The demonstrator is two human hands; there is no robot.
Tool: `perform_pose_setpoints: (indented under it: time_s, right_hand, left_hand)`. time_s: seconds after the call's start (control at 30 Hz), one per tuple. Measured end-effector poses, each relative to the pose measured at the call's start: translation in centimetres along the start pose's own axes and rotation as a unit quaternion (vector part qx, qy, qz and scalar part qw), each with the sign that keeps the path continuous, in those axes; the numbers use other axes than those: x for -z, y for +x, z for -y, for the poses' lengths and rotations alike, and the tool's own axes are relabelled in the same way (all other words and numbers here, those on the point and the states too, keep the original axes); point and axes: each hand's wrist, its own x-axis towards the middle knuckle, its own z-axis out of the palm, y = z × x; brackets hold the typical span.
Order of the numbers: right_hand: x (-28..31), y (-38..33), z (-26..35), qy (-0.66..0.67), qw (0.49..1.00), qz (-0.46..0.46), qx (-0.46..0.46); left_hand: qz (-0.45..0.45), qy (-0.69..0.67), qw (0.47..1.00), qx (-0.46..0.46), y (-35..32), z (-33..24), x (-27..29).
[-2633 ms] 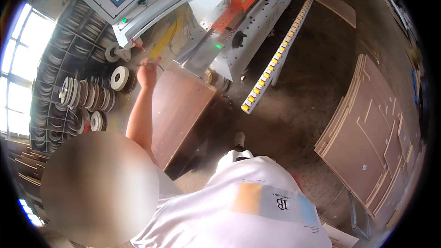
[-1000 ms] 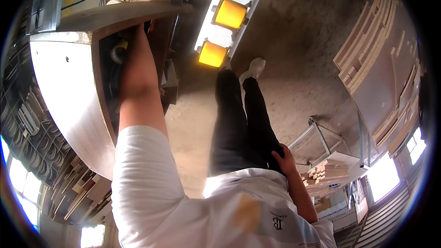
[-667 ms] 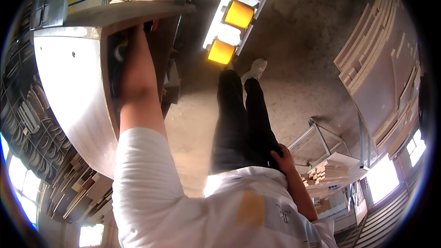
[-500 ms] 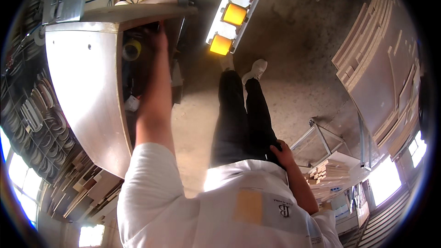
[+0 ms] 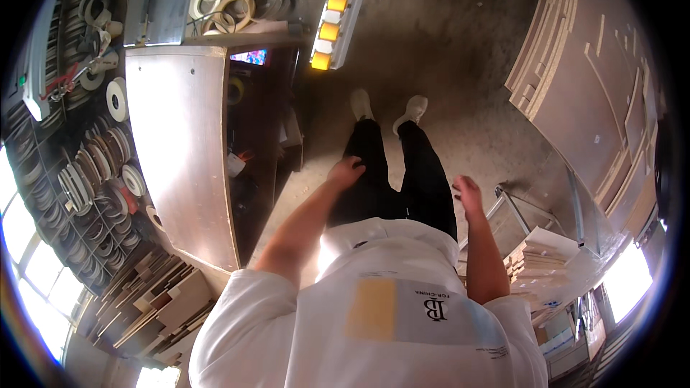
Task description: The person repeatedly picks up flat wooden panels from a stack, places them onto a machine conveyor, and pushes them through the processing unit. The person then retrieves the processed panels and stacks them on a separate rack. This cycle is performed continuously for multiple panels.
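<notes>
My left hand point(image 5: 346, 172) is by the left thigh of my black trousers point(image 5: 368, 156), its fingers loosely bent and apart, with nothing seen in it. Out beside my other thigh hangs my right hand point(image 5: 468, 194), slightly curled and empty. To my left stands a wooden cabinet point(image 5: 180, 144) with a pale, glossy side and a dark open front. Inside it a small lit screen point(image 5: 249, 57) shows bright colours near the top, a roll of yellow tape point(image 5: 236, 90) sits further back, and a whitish item point(image 5: 235, 165) lies lower down.
A rail with yellow rollers point(image 5: 329, 31) juts in ahead. Stacked boards point(image 5: 575, 86) stand on the right, above a metal frame point(image 5: 528, 217) and cut wood pieces point(image 5: 535, 259). Edge-banding coils point(image 5: 93, 165) fill a left rack; more coils point(image 5: 233, 11) lie atop the cabinet.
My left hand has come out of the cabinet to my thigh. My right hand has lifted off the trousers and moved outward. The lit screen now shows, and both shoes stand side by side.
</notes>
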Motion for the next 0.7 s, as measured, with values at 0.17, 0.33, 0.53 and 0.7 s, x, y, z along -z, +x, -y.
perform_pose_setpoints:
  time_s: [0.17, 0.33, 0.53, 0.7]
  right_hand:
    - [8.0, 3.9, 5.4, 0.184, 0.979, -0.084, 0.023]
    - [17.9, 10.9, 8.7, 0.401, 0.902, -0.13, 0.087]
    - [24.5, 16.4, 10.4, 0.569, 0.801, -0.186, 0.013]
    - [25.6, 17.7, 12.2, 0.547, 0.815, -0.173, -0.082]
  left_hand:
    - [-0.014, 0.015, 1.0, 0.003, -3.3, -0.2, 2.8]
    - [0.01, 0.179, 0.982, 0.059, -5.6, -0.8, 2.1]
    - [-0.068, 0.131, 0.989, 0.024, -6.3, -5.0, -0.1]
    - [-0.028, 0.203, 0.978, -0.051, -5.5, -13.2, 0.5]
